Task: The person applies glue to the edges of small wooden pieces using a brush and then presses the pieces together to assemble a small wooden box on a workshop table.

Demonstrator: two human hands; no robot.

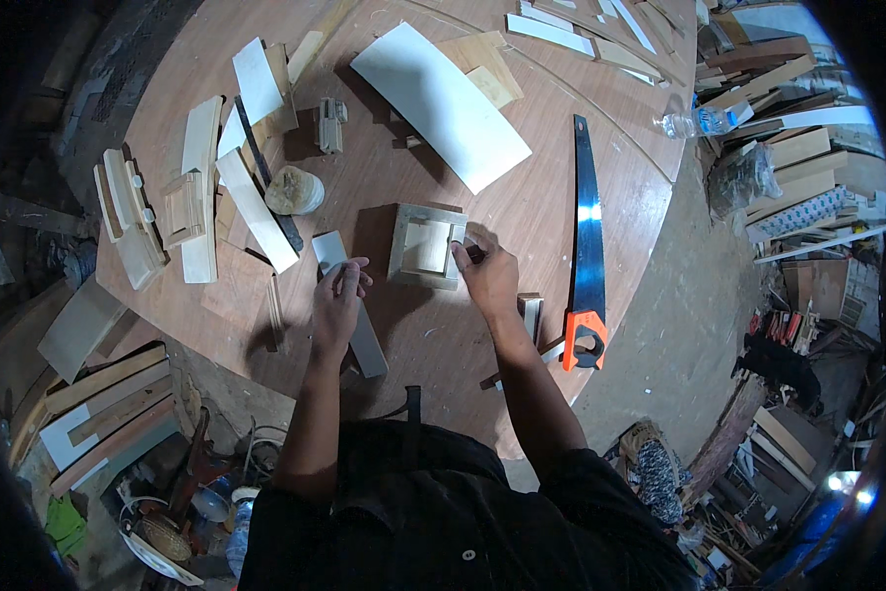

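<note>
A small square wooden box (448, 281) with thick sides and a pale recessed middle stands on the table in front of me. My right hand (490, 274) grips its right side, thumb and fingertips at the edge. Left of the box, my left hand (337, 300) hovers over a narrow pale board (368, 345). Its fingers are curled in a loose pinch; whatever may be between them is too small to make out. Near my right forearm lies a small wooden piece (530, 313), partly hidden by the arm.
A handsaw (589, 236) with an orange handle lies to the right. A wide white board (443, 108) rests at the back. To the left are a round tub (295, 190), wood strips (256, 212) and small wooden assemblies (132, 217). A plastic bottle (711, 120) lies by the right edge.
</note>
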